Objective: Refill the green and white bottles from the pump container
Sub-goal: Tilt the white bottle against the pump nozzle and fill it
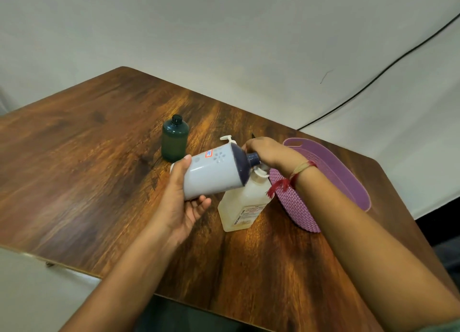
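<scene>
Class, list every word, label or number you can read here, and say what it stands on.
"CHG" ends the large line on the pump container label; the rest is blurred.
Sticker on the white bottle: red-framed blue characters, too blurred to read.
On the green bottle: no text visible.

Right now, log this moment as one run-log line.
left hand: holds white bottle tilted | right hand: at its neck, above pump container | green bottle: upright, uncapped

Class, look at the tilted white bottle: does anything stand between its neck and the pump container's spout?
Nothing visible does. The left hand holds the white bottle tilted, its dark neck just above the spout of the pump container. The right hand covers the meeting point, so the bottle's mouth itself is hidden.
</scene>
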